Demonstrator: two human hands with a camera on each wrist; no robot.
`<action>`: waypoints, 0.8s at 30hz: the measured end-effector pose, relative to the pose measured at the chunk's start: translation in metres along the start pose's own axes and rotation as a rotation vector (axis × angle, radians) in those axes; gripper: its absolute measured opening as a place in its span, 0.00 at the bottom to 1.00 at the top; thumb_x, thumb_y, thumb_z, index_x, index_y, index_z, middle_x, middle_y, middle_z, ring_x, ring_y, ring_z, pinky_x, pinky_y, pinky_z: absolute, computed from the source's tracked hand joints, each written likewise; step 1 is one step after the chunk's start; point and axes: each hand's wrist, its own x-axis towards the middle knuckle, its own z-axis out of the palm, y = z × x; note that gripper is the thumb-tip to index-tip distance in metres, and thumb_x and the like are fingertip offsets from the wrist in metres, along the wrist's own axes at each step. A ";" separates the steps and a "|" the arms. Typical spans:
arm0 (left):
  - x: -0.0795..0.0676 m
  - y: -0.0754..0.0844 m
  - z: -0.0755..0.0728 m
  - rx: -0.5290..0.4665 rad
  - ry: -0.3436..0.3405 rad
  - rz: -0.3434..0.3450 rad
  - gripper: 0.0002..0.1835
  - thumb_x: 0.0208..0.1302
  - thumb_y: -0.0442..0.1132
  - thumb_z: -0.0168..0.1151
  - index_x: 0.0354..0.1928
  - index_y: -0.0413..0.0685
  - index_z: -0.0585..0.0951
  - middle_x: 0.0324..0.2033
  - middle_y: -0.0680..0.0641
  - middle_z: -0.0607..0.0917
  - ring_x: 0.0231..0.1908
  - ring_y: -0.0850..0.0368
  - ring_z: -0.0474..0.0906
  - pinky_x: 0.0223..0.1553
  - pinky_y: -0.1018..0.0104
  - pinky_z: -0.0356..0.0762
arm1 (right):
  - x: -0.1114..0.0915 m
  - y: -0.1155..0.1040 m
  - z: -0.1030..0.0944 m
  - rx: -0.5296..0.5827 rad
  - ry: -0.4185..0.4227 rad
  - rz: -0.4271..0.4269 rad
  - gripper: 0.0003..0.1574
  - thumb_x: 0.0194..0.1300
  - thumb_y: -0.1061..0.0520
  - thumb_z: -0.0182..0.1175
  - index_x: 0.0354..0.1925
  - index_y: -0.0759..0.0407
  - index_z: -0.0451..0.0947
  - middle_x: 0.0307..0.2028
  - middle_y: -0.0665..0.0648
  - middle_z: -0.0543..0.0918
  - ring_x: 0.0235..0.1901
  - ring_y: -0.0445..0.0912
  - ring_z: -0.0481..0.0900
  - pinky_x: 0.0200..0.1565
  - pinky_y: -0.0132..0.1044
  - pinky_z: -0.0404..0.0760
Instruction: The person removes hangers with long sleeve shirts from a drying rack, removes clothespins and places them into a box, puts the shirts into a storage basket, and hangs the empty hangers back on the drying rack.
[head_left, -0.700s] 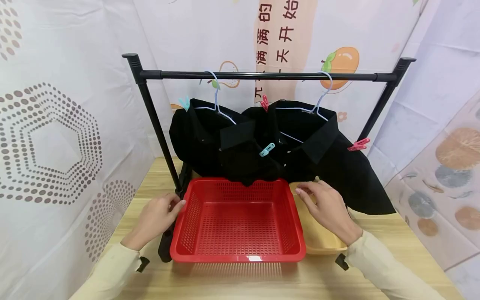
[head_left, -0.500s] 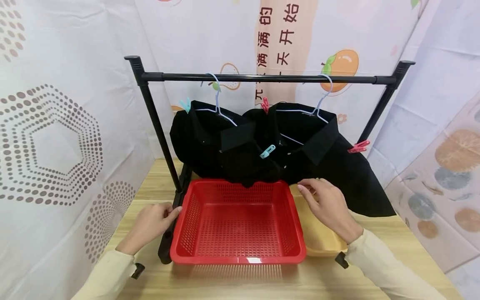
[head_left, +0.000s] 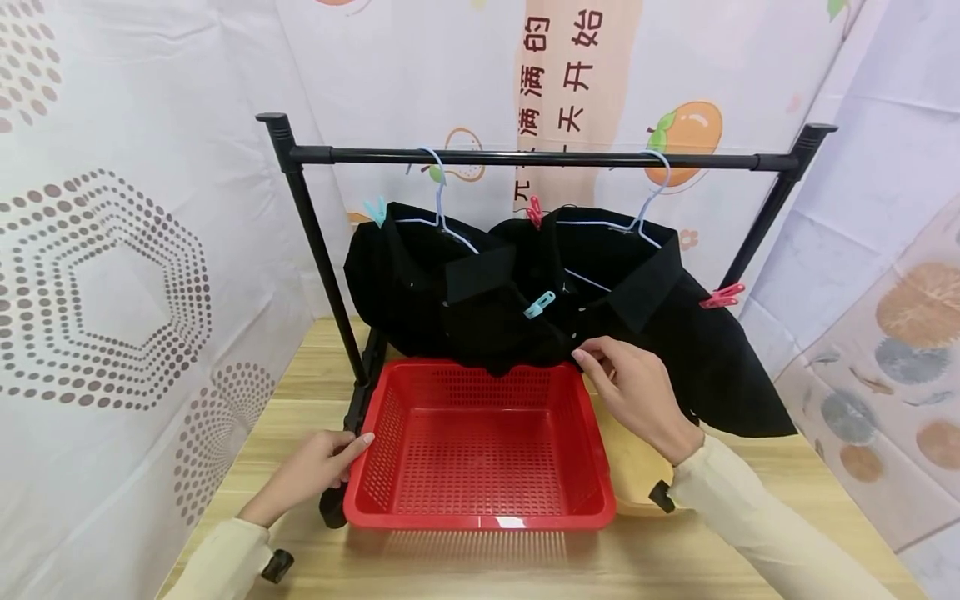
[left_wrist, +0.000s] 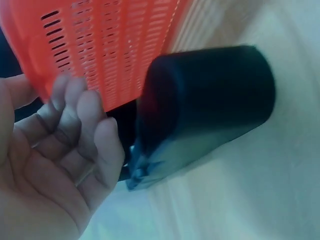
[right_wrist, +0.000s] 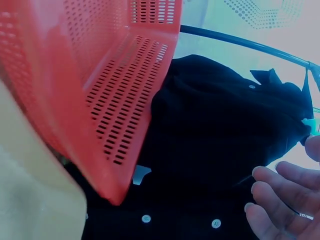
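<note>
Loosely curled, the left grip (head_left: pixel 322 458) rests its thumb on the red perforated basket (head_left: pixel 480 522) between both grips; the right grip (head_left: pixel 633 392), half-open, visibly holding nothing, nears a black button-up shirt (head_left: pixel 697 358), beyond which curtain lettering (head_left: pixel 532 79) includes "满满的".

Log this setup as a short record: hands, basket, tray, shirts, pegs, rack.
Left hand: fingers loosely curled at the left rim of the red basket; grip unclear
Right hand: in front of the right black shirt, holding nothing visible
Basket: upright, shirt cloth overlapping its far rim in the head view
Yellow tray: right of the basket, partly hidden
Shirts: two, black, on separate hangers
Pegs: two blue, two red, clipped on the shirts
Rack: black, hangers hooked over its bar
</note>
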 end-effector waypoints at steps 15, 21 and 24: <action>-0.002 0.002 0.009 -0.083 0.003 -0.014 0.25 0.82 0.53 0.49 0.34 0.41 0.81 0.18 0.51 0.78 0.19 0.58 0.78 0.24 0.64 0.82 | 0.027 -0.012 0.007 0.042 -0.021 0.002 0.10 0.75 0.48 0.63 0.45 0.52 0.83 0.28 0.43 0.80 0.25 0.39 0.73 0.29 0.35 0.73; -0.002 0.000 0.011 -0.082 -0.006 -0.010 0.26 0.83 0.53 0.47 0.33 0.42 0.81 0.17 0.51 0.78 0.17 0.59 0.75 0.21 0.65 0.78 | 0.040 -0.018 0.011 0.033 -0.049 -0.016 0.12 0.75 0.45 0.61 0.38 0.51 0.82 0.22 0.43 0.74 0.23 0.39 0.70 0.27 0.36 0.71; -0.002 -0.002 0.012 -0.080 0.001 -0.029 0.26 0.82 0.55 0.47 0.31 0.43 0.81 0.16 0.52 0.77 0.16 0.60 0.73 0.19 0.65 0.76 | 0.046 -0.021 0.014 0.033 -0.050 -0.046 0.14 0.76 0.46 0.61 0.34 0.50 0.80 0.20 0.43 0.72 0.21 0.39 0.68 0.26 0.36 0.69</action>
